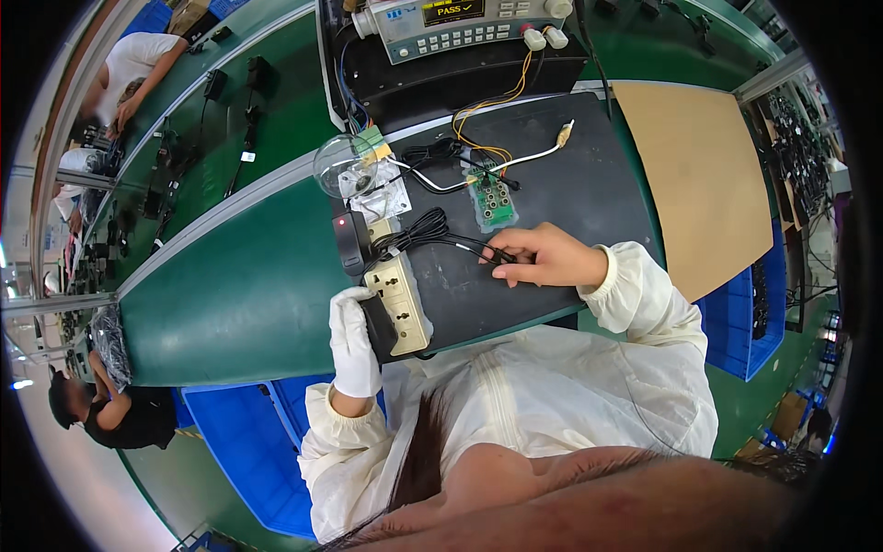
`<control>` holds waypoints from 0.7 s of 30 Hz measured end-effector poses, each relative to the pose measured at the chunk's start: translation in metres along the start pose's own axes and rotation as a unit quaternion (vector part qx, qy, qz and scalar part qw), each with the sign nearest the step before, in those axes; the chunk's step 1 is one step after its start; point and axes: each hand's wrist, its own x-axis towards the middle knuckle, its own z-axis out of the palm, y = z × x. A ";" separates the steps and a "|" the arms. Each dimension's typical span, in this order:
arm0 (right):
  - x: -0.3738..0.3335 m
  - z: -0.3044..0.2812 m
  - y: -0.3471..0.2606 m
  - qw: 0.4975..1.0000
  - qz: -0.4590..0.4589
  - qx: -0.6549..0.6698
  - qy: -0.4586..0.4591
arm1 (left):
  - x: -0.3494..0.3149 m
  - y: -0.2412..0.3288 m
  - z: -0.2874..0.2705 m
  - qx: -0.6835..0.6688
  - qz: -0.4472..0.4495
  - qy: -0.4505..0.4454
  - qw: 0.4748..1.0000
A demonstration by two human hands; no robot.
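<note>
My left hand (353,339), in a white glove, grips a black power adapter (379,327) pressed against the near end of a beige power strip (398,293). My bare right hand (543,257) pinches the adapter's black cable (432,232), which lies in a loose coil on the black mat (570,184). A second black adapter (349,241) with a red light sits at the strip's far end. A small green circuit board (493,201) with yellow and white wires lies farther back.
A grey test instrument (460,23) stands at the back. A round clear lens (342,166) sits left of the board. A brown cardboard sheet (699,175) lies right. Blue bins (258,442) stand below the green conveyor (230,285). Other people work at left.
</note>
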 end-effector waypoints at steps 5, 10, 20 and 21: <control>-0.007 0.001 -0.009 0.996 0.043 0.063 0.040 | 0.009 -0.002 0.006 0.042 0.014 0.019 0.999; -0.004 0.005 -0.004 0.982 -0.029 -0.004 0.189 | 0.019 0.010 0.007 0.126 0.043 -0.016 0.991; 0.002 -0.010 0.003 0.894 -0.120 -0.268 0.338 | 0.028 -0.007 0.004 0.210 0.136 -0.020 0.968; 0.002 -0.012 0.002 0.891 -0.123 -0.272 0.341 | 0.030 -0.010 0.003 0.208 0.142 -0.021 0.968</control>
